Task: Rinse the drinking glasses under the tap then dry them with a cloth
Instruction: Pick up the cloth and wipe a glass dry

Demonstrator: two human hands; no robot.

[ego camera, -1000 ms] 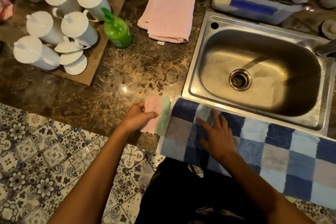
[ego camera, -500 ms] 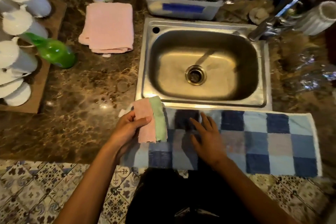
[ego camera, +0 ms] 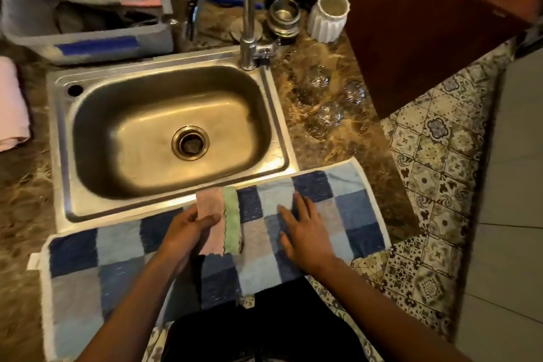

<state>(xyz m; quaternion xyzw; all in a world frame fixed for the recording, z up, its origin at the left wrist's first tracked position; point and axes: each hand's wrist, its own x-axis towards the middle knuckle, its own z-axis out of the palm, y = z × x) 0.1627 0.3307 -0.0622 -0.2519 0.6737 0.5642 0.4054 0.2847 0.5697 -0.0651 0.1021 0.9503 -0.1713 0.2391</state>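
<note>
Several clear drinking glasses (ego camera: 330, 114) stand on the marble counter right of the steel sink (ego camera: 58, 138). The chrome tap (ego camera: 248, 12) rises at the sink's back right corner, and no water runs. My left hand (ego camera: 188, 229) pinches a folded pink and green cloth (ego camera: 227, 220) over the blue checked towel (ego camera: 349, 209) that lies along the counter's front edge. Flat on that towel, to the right of the cloth, rests my right hand (ego camera: 305, 232) with its fingers spread. Nothing sits in the sink basin.
A grey plastic tub (ego camera: 88, 38) with dishes stands behind the sink. A white ribbed cup (ego camera: 329, 17) and steel cups (ego camera: 283, 15) stand behind the glasses. A pink towel (ego camera: 11, 103) lies at the far left. A wooden cabinet (ego camera: 411, 23) borders the counter at right.
The view has swung right, so the glasses and the tap have come into sight and the white mugs have left it. Both hands keep their places on the cloth and towel.
</note>
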